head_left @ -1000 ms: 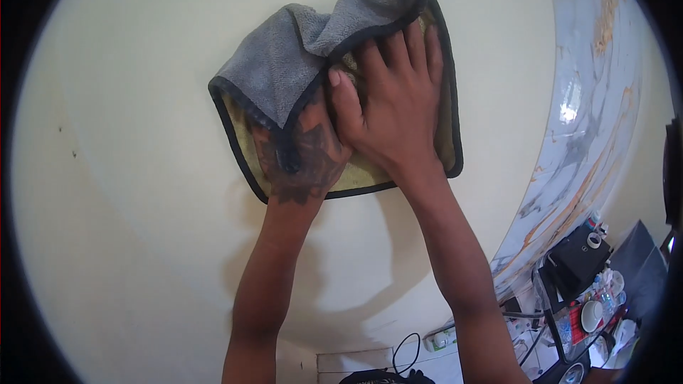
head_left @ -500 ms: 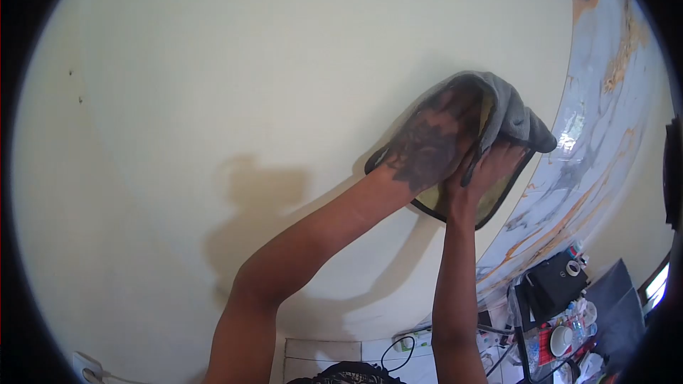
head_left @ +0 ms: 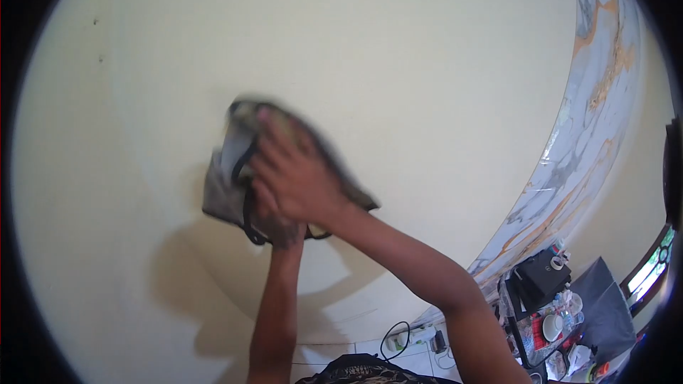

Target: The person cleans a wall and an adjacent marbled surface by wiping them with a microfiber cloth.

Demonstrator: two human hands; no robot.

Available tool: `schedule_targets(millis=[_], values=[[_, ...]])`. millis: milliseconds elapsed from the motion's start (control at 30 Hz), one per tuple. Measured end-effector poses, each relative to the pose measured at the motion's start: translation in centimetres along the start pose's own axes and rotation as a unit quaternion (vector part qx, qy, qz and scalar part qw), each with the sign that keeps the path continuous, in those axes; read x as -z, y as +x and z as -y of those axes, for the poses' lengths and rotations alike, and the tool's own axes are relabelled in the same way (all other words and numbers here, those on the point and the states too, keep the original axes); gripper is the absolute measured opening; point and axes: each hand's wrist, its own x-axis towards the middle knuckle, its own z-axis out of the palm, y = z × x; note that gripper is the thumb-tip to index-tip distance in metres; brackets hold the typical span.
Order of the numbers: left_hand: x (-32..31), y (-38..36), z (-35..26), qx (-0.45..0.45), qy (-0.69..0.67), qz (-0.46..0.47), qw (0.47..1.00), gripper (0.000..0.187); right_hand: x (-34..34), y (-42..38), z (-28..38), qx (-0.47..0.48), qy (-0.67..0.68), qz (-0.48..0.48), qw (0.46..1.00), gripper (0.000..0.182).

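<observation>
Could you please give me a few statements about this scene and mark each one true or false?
1. The right hand and the left hand are both at the cloth. True.
2. The left hand covers the right hand. False: in this view the right hand overlaps the left hand.
3. The marbled panel runs down the picture's right side. True.
4. The cloth lies on the floor. False: it is up at the pale wall.
5. The white bowl is at the picture's lower right. True.
</observation>
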Motion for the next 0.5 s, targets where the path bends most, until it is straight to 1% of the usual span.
schedule_targets(millis=[33, 67, 100, 133, 167, 200, 233, 267, 300, 333, 367, 400, 433, 467, 500], values=[[6.5, -2.0, 3.6, -0.097, 0.376, 0.020, 0.922, 0.047, -1.1, -0.7, 0.8, 0.016, 0.079, 0.019, 0.997, 0.032], [11.7, -2.9, 6.1, -0.176, 0.694, 0.031, 0.698, 0.049, -2.2, -1.5, 1.5, 0.034, 0.159, 0.040, 0.986, 0.032], [9.6, -4.0, 5.1, -0.178, 0.697, 0.026, 0.694, 0.049, -3.7, -3.0, 2.1, 0.026, 0.213, 0.056, 0.975, 0.040], [5.2, -6.0, 3.7, -0.136, 0.473, -0.075, 0.867, 0.048, -4.0, -4.2, 2.4, 0.028, 0.217, 0.053, 0.974, 0.040], [2.5, -7.4, 3.2, -0.082, 0.204, -0.164, 0.962, 0.047, -3.9, -5.4, 2.5, 0.053, 0.200, 0.090, 0.974, 0.044], [2.9, -8.6, 4.5, -0.080, 0.207, -0.158, 0.962, 0.047, -3.5, -6.6, 2.2, 0.075, 0.179, 0.127, 0.973, 0.048], [4.1, -10.4, 6.8, -0.117, 0.413, -0.141, 0.892, 0.060, -2.9, -7.9, 1.5, 0.084, 0.174, 0.160, 0.968, 0.055], [3.7, -11.4, 7.8, -0.153, 0.598, -0.115, 0.779, 0.072, -2.3, -8.7, 0.8, 0.076, 0.169, 0.155, 0.970, 0.055], [3.2, -11.8, 9.0, -0.154, 0.597, -0.104, 0.780, 0.072, -1.6, -9.4, 0.0, 0.070, 0.193, 0.138, 0.969, 0.054], [1.8, -11.5, 9.6, -0.195, 0.540, -0.085, 0.814, 0.059, -0.2, -9.7, -0.8, 0.065, 0.217, 0.119, 0.967, 0.054], [0.5, -11.2, 10.3, -0.233, 0.480, -0.065, 0.843, 0.046, 1.3, -10.1, -2.1, 0.057, 0.211, 0.113, 0.969, 0.054], [-0.8, -10.8, 10.6, -0.234, 0.481, -0.053, 0.843, 0.046, 3.0, -10.3, -3.8, 0.049, 0.207, 0.083, 0.974, 0.054], [-2.4, -10.3, 10.6, -0.253, 0.499, -0.031, 0.828, 0.042, 5.3, -10.1, -5.4, 0.041, 0.202, 0.053, 0.977, 0.054], [-4.7, -9.7, 10.4, -0.273, 0.516, -0.009, 0.812, 0.039, 7.1, -10.2, -7.1, 0.035, 0.198, 0.046, 0.979, 0.054], [-7.1, -9.4, 10.1, -0.273, 0.517, 0.001, 0.811, 0.039, 8.8, -10.3, -8.7, 0.018, 0.168, -0.004, 0.986, 0.050]])
